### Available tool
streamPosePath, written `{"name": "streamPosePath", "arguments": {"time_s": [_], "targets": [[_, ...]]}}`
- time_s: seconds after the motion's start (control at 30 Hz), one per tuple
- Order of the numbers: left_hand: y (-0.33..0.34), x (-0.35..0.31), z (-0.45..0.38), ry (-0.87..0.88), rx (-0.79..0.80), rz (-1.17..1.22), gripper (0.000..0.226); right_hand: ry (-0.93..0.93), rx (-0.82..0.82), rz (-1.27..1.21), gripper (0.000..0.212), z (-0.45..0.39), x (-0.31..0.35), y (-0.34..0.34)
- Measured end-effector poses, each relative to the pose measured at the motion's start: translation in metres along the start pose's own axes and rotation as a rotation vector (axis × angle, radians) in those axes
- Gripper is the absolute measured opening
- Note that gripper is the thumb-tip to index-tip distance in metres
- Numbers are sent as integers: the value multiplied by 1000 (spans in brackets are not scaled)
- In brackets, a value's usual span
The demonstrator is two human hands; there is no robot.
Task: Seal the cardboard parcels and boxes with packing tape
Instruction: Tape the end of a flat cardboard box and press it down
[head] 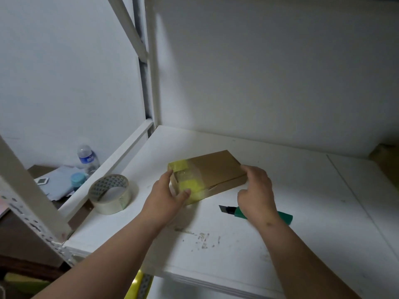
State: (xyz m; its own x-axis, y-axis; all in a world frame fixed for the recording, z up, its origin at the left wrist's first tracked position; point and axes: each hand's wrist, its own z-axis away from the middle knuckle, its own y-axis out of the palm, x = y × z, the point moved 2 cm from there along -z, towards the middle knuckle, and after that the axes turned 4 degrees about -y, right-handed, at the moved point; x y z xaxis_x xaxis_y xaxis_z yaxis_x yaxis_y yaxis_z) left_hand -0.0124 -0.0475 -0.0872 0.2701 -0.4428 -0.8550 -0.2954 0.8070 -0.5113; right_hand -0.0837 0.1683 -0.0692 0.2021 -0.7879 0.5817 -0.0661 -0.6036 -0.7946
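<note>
The flat cardboard parcel (207, 175) is lying on the white shelf (237, 244); the left hand (166, 196) is gripping its taped end, the right hand (257, 190) is cupping its other end; the tape roll (110, 194) is sitting left, the green utility knife (235, 211) just beside the parcel.

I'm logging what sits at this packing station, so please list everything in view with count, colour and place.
cardboard box: one, brown, its left end wrapped in clear and yellowish tape, middle of the shelf
tape roll: one, clear-beige, on the shelf left of the box
utility knife: one, green handle, blade out, on the shelf in front of the box, partly under the right wrist
white shelf: one, scuffed near the front edge
second cardboard piece: one, brown, far right edge, cut off by the frame
water bottle: one, clear with blue label, lower surface at left
blue cap: one, beside the bottle
left hand: holds the box's taped end
right hand: fingers on the box's right end
</note>
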Motion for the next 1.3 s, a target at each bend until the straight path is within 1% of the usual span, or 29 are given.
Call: {"name": "streamPosePath", "arguments": {"time_s": [0.07,0.13,0.17,0.2,0.27,0.3,0.33,0.43,0.53,0.6,0.67,0.7,0.8,0.9,1.0,1.07,1.1,1.13,1.2,1.27,1.3], "targets": [[8,-4,-5,-10,27,-33,86,38,39,39,71,-16,-13,1],[16,-6,-9,8,42,-164,87,118,151,-5,76,-28,-20,4],[18,-6,-10,23,32,-248,85,158,208,-56,74,-30,-22,6],[20,-6,-12,35,8,-326,83,187,246,-107,67,-31,-23,7],[19,-5,-13,48,-42,-431,79,184,224,-208,48,-32,-24,8],[18,-6,-12,65,-58,-469,78,169,195,-253,43,-32,-25,6],[18,-7,-10,91,-67,-505,78,161,172,-299,43,-31,-26,3],[17,-13,-5,187,-75,-546,83,189,120,-447,55,-32,-31,-12],[17,-28,-3,272,-109,-499,84,189,103,-579,46,-27,-36,-32],[20,-46,-1,340,-115,-489,85,238,52,-632,34,-24,-46,-48],[27,-65,0,411,-89,-440,82,313,-29,-712,23,-18,-60,-65],[31,-74,0,448,-68,-398,80,362,-54,-781,23,-14,-67,-73],[48,-98,-4,515,6,-271,72,467,-99,-986,30,9,-85,-98],[77,-116,-1,521,85,-116,69,485,-142,-1148,46,38,-108,-125],[113,-139,11,458,153,105,87,455,-168,-1330,68,68,-130,-150],[140,-155,23,388,162,215,96,430,-228,-1388,73,88,-147,-168],[155,-164,30,336,193,257,97,418,-263,-1391,73,97,-155,-177],[171,-172,37,279,257,307,94,402,-295,-1392,72,104,-163,-186],[207,-188,55,168,440,410,78,377,-349,-1389,75,115,-181,-204],[242,-207,75,79,592,526,60,354,-402,-1379,88,124,-203,-224],[260,-216,84,53,636,591,58,342,-425,-1367,99,127,-216,-235]]}}
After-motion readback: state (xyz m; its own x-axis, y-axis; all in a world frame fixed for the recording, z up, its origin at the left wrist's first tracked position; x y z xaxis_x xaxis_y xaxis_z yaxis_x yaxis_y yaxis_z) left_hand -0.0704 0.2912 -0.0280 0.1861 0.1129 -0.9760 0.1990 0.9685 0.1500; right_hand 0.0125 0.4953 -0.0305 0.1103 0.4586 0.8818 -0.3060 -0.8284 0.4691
